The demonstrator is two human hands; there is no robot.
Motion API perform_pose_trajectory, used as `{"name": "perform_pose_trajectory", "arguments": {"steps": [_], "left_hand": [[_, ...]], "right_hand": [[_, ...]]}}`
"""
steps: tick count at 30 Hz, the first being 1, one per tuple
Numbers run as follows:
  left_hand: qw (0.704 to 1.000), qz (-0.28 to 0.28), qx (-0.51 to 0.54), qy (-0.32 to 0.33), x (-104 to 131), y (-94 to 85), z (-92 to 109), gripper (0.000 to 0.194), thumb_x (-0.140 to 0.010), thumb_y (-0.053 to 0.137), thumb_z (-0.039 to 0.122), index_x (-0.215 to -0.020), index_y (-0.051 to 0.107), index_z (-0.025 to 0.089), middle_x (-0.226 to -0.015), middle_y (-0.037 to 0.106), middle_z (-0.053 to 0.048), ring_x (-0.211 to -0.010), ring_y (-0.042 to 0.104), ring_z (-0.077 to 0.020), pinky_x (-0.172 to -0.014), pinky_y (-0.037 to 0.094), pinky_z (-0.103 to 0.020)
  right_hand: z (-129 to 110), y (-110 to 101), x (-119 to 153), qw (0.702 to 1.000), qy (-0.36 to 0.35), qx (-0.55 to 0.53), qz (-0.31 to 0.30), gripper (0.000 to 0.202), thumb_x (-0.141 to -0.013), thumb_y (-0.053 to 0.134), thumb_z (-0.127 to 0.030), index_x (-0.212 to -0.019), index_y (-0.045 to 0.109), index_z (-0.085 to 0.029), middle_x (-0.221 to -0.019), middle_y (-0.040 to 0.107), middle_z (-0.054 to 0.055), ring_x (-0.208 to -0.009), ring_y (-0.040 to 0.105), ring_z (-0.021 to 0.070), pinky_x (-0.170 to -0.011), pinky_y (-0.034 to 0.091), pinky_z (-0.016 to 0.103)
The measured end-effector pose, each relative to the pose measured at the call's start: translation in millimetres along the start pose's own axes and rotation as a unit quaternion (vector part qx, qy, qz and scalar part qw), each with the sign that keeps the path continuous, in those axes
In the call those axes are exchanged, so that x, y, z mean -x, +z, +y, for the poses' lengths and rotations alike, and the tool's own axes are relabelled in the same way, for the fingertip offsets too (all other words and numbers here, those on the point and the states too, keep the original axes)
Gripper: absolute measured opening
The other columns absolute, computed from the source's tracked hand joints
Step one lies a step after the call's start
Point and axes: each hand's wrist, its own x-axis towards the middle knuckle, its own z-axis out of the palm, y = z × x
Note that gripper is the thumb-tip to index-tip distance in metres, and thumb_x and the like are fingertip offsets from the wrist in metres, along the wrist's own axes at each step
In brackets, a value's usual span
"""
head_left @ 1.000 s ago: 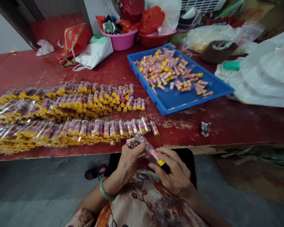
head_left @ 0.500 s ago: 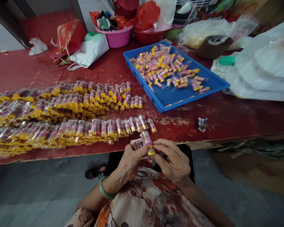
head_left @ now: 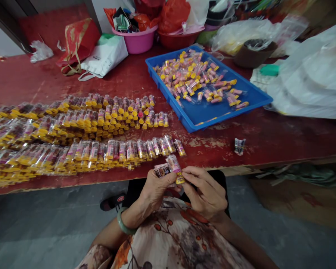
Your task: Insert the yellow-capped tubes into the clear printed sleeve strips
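My left hand [head_left: 154, 188] is closed, its thumb pressed on a small clear tube [head_left: 175, 168] with a printed pink-and-yellow wrapper. The same hand also grips several flat printed sleeves [head_left: 161, 170], partly hidden behind the tube and fingers. My right hand [head_left: 205, 188] is at the tube's lower right side, thumb and fingertips touching its edge. Both hands are just off the table's front edge, above my lap. Beyond them lie long stacked rows of wrapped tubes [head_left: 95, 151] with yellow ends, and one wrapped tube [head_left: 180, 148] sits at the near row's right end.
A blue tray [head_left: 201, 127] holds a heap of pink tubes with yellow caps. A loose printed sleeve [head_left: 239, 146] lies on the red table [head_left: 212, 149] to the right. White plastic bags [head_left: 310, 86], a pink basin [head_left: 137, 41] and a white bag [head_left: 105, 58] stand farther back.
My right fingertips have shifted slightly and close in on the tube's edge. My left hand keeps its hold, and the tube tilts a little. The view has moved slightly.
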Motion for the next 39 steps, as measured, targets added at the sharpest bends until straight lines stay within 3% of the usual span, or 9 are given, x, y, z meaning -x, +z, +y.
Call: {"name": "perform_pose_trajectory", "arguments": {"steps": [9, 12, 15, 19, 24, 28, 30, 35, 39], "left_hand": [[1.000, -0.008, 0.016, 0.001, 0.9, 0.3, -1.5, 0.027, -0.065, 0.081, 0.033, -0.082, 0.071, 0.014, -0.072, 0.068, -0.002, -0.054, 0.060, -0.0110, -0.051, 0.050, -0.022], [1.000, -0.003, 0.005, 0.011, -2.3, -1.5, -0.8, 0.026, -0.067, 0.080, 0.032, -0.081, 0.070, 0.012, -0.069, 0.067, -0.002, -0.055, 0.060, -0.0111, -0.052, 0.051, -0.022], [0.998, 0.018, -0.035, 0.051, -5.8, -4.7, 0.3, 0.025, -0.068, 0.079, 0.032, -0.077, 0.069, 0.011, -0.062, 0.065, -0.002, -0.050, 0.056, -0.0093, -0.050, 0.049, -0.020], [0.992, 0.015, -0.075, 0.100, -8.1, -7.0, 5.2, 0.026, -0.067, 0.080, 0.031, -0.077, 0.069, 0.011, -0.058, 0.062, 0.000, -0.049, 0.054, -0.0083, -0.049, 0.047, -0.020], [0.984, 0.048, -0.083, 0.147, -12.5, -9.6, 14.3, 0.037, -0.063, 0.082, 0.031, -0.090, 0.067, 0.012, -0.056, 0.063, 0.003, -0.046, 0.052, -0.0081, -0.045, 0.046, -0.019], [0.984, 0.088, -0.054, 0.144, -17.4, -11.3, 21.3, 0.050, -0.056, 0.085, 0.034, -0.096, 0.064, 0.013, -0.055, 0.063, 0.003, -0.044, 0.054, -0.0104, -0.043, 0.047, -0.021], [0.985, 0.109, -0.031, 0.127, -17.7, -11.1, 26.0, 0.049, -0.060, 0.082, 0.039, -0.097, 0.063, 0.012, -0.054, 0.064, 0.002, -0.044, 0.056, -0.0115, -0.042, 0.046, -0.021], [0.993, 0.082, 0.052, 0.063, -9.0, -13.2, 36.9, 0.034, -0.076, 0.070, 0.041, -0.085, 0.065, 0.009, -0.064, 0.066, -0.005, -0.052, 0.061, -0.0126, -0.049, 0.051, -0.022], [0.993, 0.047, 0.109, -0.010, 2.1, -18.8, 36.1, 0.026, -0.077, 0.066, 0.034, -0.086, 0.062, 0.009, -0.075, 0.069, -0.011, -0.063, 0.067, -0.0202, -0.053, 0.056, -0.030]], "right_hand": [[4.5, 3.6, 9.4, 0.999, -0.027, 0.025, 0.015, 0.044, -0.075, 0.061, -0.001, -0.113, 0.064, -0.022, -0.106, 0.065, 0.009, -0.088, 0.065, 0.0203, -0.069, 0.055, 0.033], [0.1, -5.6, -2.1, 0.999, -0.007, 0.007, -0.037, 0.038, -0.077, 0.060, -0.003, -0.111, 0.063, -0.021, -0.105, 0.064, 0.009, -0.088, 0.064, 0.0186, -0.072, 0.054, 0.031], [-4.3, -13.4, -17.9, 0.988, 0.087, -0.046, -0.122, 0.027, -0.081, 0.059, -0.013, -0.107, 0.062, -0.020, -0.096, 0.065, 0.006, -0.076, 0.062, 0.0142, -0.069, 0.053, 0.028], [-1.9, -7.7, -33.2, 0.952, 0.258, -0.111, -0.121, 0.023, -0.080, 0.065, -0.030, -0.101, 0.062, -0.020, -0.083, 0.066, 0.003, -0.065, 0.059, 0.0116, -0.061, 0.051, 0.025], [9.8, 9.5, -49.4, 0.864, 0.416, -0.241, -0.152, 0.040, -0.068, 0.076, -0.039, -0.098, 0.064, -0.017, -0.080, 0.067, 0.004, -0.068, 0.062, 0.0144, -0.058, 0.051, 0.025], [14.2, 20.8, -68.6, 0.814, 0.465, -0.305, -0.166, 0.044, -0.057, 0.082, -0.033, -0.094, 0.065, -0.016, -0.080, 0.068, 0.005, -0.064, 0.062, 0.0136, -0.054, 0.048, 0.023], [20.2, 29.7, -84.3, 0.820, 0.461, -0.304, -0.150, 0.044, -0.054, 0.081, -0.031, -0.091, 0.065, -0.015, -0.078, 0.068, 0.004, -0.062, 0.060, 0.0127, -0.051, 0.045, 0.022], [68.4, 76.2, -156.9, 0.917, 0.364, -0.096, -0.129, 0.042, -0.061, 0.070, -0.038, -0.094, 0.062, -0.013, -0.072, 0.066, 0.003, -0.057, 0.057, 0.0126, -0.051, 0.043, 0.023], [114.0, 131.7, -227.6, 0.933, 0.337, 0.029, -0.127, 0.026, -0.060, 0.066, -0.028, -0.080, 0.065, -0.012, -0.068, 0.064, 0.002, -0.064, 0.060, 0.0156, -0.055, 0.043, 0.023]]}}
